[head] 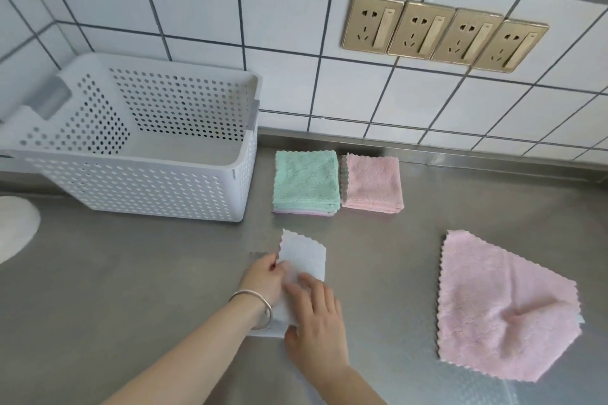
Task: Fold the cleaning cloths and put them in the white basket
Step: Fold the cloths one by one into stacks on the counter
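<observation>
A pale grey-white cloth [306, 256] lies folded into a narrow strip on the steel counter, near the front centre. My left hand [263, 276], with a silver bangle on the wrist, pinches its left edge. My right hand [317, 322] lies flat on the strip's lower part and covers it. An unfolded pink cloth [503, 309] lies rumpled at the right. A folded green cloth [306, 182] tops a small stack, beside a folded pink stack [373, 184], both near the wall. The white perforated basket [148, 187] stands at the back left with nothing visible inside.
The steel counter [131, 273] meets a white tiled wall carrying a row of gold sockets [444, 33]. A white rounded object [16, 227] shows at the left edge. A patterned sheet [513, 393] lies at the bottom right, under the pink cloth.
</observation>
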Demonstrator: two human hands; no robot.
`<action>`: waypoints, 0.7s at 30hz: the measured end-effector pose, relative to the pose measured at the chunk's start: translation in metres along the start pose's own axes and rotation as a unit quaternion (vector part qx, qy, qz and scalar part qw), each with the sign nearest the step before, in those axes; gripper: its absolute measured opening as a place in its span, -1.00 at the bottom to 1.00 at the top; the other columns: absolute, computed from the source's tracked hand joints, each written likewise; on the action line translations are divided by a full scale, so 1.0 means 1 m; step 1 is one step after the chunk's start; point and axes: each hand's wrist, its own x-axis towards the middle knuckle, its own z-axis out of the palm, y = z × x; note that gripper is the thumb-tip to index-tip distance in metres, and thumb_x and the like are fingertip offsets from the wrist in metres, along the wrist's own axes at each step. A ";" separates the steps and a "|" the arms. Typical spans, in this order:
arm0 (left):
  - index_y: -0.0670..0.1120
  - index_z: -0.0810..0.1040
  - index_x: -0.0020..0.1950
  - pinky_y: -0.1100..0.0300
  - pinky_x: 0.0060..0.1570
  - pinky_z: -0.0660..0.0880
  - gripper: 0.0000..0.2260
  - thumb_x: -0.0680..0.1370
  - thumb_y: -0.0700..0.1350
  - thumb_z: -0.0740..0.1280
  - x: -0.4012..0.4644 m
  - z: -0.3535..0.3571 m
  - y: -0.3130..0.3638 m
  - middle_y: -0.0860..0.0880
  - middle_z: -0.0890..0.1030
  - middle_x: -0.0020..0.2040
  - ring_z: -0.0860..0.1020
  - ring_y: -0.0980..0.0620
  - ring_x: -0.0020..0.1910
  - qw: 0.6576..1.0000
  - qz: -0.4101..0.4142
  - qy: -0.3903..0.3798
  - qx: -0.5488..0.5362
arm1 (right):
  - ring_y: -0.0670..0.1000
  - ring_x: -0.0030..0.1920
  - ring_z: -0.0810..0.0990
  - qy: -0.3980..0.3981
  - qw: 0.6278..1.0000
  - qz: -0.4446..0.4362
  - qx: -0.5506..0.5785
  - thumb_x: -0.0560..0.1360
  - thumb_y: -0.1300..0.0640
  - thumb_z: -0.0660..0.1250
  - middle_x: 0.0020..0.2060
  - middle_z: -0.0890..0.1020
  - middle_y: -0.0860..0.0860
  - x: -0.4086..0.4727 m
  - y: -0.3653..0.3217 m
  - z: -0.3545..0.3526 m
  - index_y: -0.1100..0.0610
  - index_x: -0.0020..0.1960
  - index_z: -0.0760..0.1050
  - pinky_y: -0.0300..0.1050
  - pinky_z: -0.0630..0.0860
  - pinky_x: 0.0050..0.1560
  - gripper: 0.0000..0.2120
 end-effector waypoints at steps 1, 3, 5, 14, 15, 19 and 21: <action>-0.10 0.51 -0.16 0.14 -0.20 0.35 -0.89 0.53 -0.18 0.21 0.001 -0.006 -0.008 -0.09 0.55 -0.25 0.45 -0.06 -0.27 1.000 -0.007 0.013 0.000 | 0.01 0.14 0.41 -0.032 0.999 0.008 -0.005 0.14 0.10 0.13 0.21 0.44 -0.03 -0.002 0.000 0.005 0.01 0.20 0.38 -0.21 0.40 0.08 -0.39; -0.06 0.52 0.13 0.15 -0.04 0.41 -0.79 0.52 -0.18 0.22 0.000 -0.012 -0.021 -0.09 0.64 -0.02 0.55 -0.09 -0.08 0.999 -0.024 0.037 0.006 | 0.02 0.32 0.33 -0.095 0.995 0.013 -0.012 0.12 0.07 0.18 0.33 0.43 0.01 -0.009 0.001 0.014 0.05 0.32 0.36 -0.15 0.31 0.23 -0.27; -0.06 0.47 0.24 0.19 -0.02 0.39 -0.71 0.52 -0.18 0.24 -0.003 -0.016 -0.031 -0.08 0.62 0.10 0.54 -0.07 -0.02 0.997 -0.037 0.066 0.008 | 0.02 0.44 0.18 -0.146 0.989 0.017 -0.031 0.07 0.04 0.25 0.39 0.34 0.00 -0.012 0.002 0.020 0.10 0.37 0.34 -0.09 0.17 0.32 -0.16; 0.02 0.43 0.31 0.14 0.08 0.43 -0.63 0.50 -0.14 0.31 0.000 -0.014 -0.054 -0.09 0.64 0.08 0.58 -0.09 0.08 0.990 -0.060 0.128 0.028 | 0.05 0.52 -0.13 -0.253 0.964 0.010 -0.082 0.08 -0.22 0.19 0.40 0.35 0.09 -0.018 0.002 0.030 0.14 0.35 0.38 -0.02 -0.01 0.38 -0.11; 0.02 0.44 0.30 0.14 0.07 0.43 -0.63 0.49 -0.13 0.32 0.000 -0.014 -0.053 -0.08 0.65 0.06 0.58 -0.09 0.07 0.988 -0.060 0.135 0.030 | 0.06 0.52 -0.15 -0.261 0.962 0.011 -0.083 0.08 -0.24 0.19 0.43 0.31 0.09 -0.019 0.003 0.032 0.14 0.36 0.36 -0.01 -0.01 0.37 -0.10; 0.05 0.42 0.27 0.12 0.01 0.45 -0.62 0.46 -0.03 0.35 0.004 -0.012 -0.057 -0.02 0.64 -0.01 0.57 -0.09 0.03 0.983 -0.064 0.153 0.083 | 0.06 0.52 -0.15 -0.270 0.959 0.014 -0.078 0.12 -0.31 0.18 0.50 0.01 0.10 -0.021 0.009 0.039 0.13 0.46 0.19 0.00 -0.02 0.38 -0.01; 0.07 0.38 0.28 0.09 0.00 0.47 -0.60 0.46 0.03 0.34 0.006 -0.014 -0.060 0.02 0.64 0.01 0.57 -0.09 0.04 0.978 -0.076 0.159 0.112 | 0.04 0.52 -0.11 -0.251 0.965 0.009 -0.076 0.15 -0.33 0.17 0.50 0.12 0.09 -0.021 0.011 0.041 0.12 0.43 0.24 -0.03 -0.03 0.39 -0.06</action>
